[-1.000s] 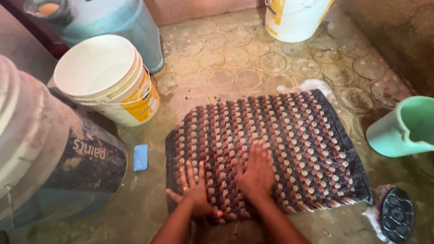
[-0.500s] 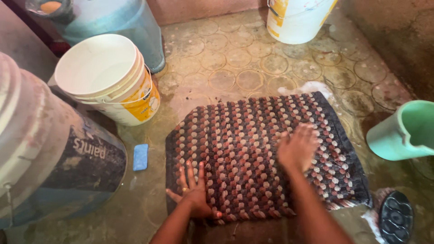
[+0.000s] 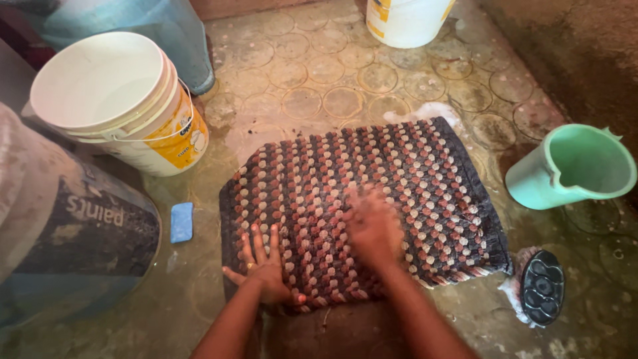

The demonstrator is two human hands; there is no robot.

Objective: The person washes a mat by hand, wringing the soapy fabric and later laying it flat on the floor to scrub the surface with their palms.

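Right hand (image 3: 373, 226) slid back across mat (image 3: 432, 173).

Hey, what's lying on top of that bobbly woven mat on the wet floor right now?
Both hands are on the mat: the left hand pressed flat with fingers spread at its near edge, the right hand blurred over the middle. Nothing else sits on it. The weave beneath the palms is hidden.

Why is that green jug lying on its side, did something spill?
The green jug is tipped on its side right of the mat. White suds sit at the mat's far edge and the floor looks wet. Whether the jug spilled, I cannot tell.
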